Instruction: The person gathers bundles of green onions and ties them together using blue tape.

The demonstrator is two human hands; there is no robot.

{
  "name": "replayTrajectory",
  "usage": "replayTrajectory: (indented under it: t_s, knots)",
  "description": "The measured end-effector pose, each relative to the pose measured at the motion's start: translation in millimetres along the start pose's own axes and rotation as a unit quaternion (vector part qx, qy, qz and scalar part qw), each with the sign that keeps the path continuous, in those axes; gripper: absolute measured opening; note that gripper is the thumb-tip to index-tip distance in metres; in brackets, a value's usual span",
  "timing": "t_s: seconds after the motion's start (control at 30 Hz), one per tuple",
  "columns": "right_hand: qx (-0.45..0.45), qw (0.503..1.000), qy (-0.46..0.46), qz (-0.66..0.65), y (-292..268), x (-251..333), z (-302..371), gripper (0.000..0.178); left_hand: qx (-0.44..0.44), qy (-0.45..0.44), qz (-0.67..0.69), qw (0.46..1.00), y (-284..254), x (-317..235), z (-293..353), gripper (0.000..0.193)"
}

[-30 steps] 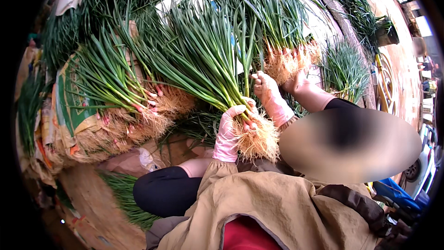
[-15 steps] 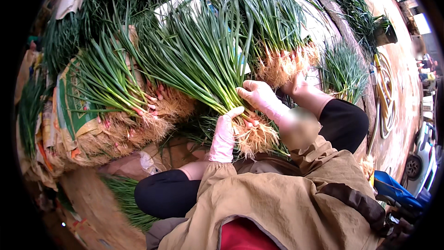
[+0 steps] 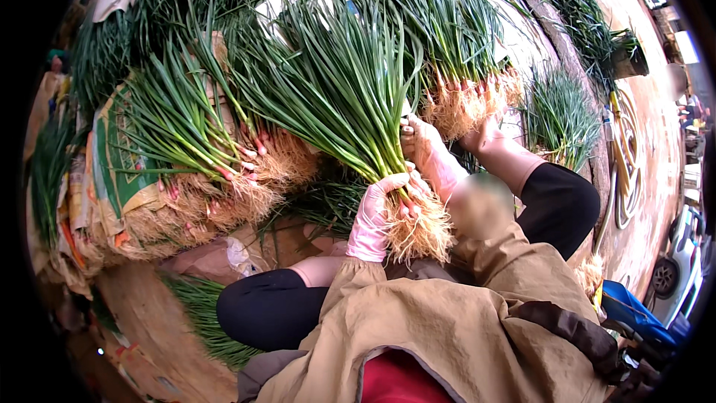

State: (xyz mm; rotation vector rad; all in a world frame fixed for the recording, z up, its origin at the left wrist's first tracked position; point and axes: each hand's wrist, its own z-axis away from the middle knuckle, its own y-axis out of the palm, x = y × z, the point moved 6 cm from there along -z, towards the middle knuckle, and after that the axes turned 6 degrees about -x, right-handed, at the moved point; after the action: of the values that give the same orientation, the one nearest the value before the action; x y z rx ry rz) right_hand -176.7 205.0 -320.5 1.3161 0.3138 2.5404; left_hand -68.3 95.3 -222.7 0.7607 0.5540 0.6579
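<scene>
A thick bunch of spring onions (image 3: 377, 123) leans in front of me, green leaves fanned up and away, pale stringy roots (image 3: 418, 231) hanging toward my lap. My left hand (image 3: 373, 213), in a pale pink glove, is closed round the lower stems just above the reddish-white bulbs. Against the right side of the stems is my right hand (image 3: 426, 145), also gloved, its fingers curled; what they pinch, if anything, is hidden. To the left, more spring onions (image 3: 179, 134) lie in a heap with roots toward me. Another rooted bunch (image 3: 459, 67) lies beyond my right hand.
A green and tan sack (image 3: 112, 157) lies under the left heap. Loose green leaves (image 3: 209, 321) are on the floor by my left knee. At right are a dark wooden beam (image 3: 541, 19), grassy bunches (image 3: 563, 116), a coiled hose (image 3: 626, 157) and, farther off, a white car (image 3: 675, 261).
My left hand has closed more fully round the stems. The right hand has shifted from the front of the bunch to its right side, fingers now curled. The bunch stands slightly more upright.
</scene>
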Motion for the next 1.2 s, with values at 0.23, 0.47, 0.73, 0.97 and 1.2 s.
replayTrajectory:
  t_s: [0.23, 0.47, 0.73, 0.97, 1.2]
  knots:
    - [0.26, 0.561, 0.083, 0.782, -17, -14, 38, 0.031, 0.146, 0.159, 0.172, 0.961, -12, -57, 26, 0.041]
    - [-0.217, 0.622, -0.292, 0.694, -13, 133, -71, 0.037, 0.027, 0.164, 0.201, 0.965, 16, -44, 18, 0.066]
    - [0.255, 0.401, 0.096, 0.875, -27, 10, 7, 0.027, 0.25, 0.117, 0.173, 0.945, 9, -33, 4, 0.09]
    - [0.317, 0.32, 0.053, 0.891, -96, -35, 12, 0.02, 0.202, 0.153, 0.171, 0.952, 7, -36, 1, 0.042]
    - [-0.184, 0.572, -0.071, 0.796, -79, 145, -101, 0.027, 0.147, 0.105, 0.177, 0.968, 26, -26, -10, 0.035]
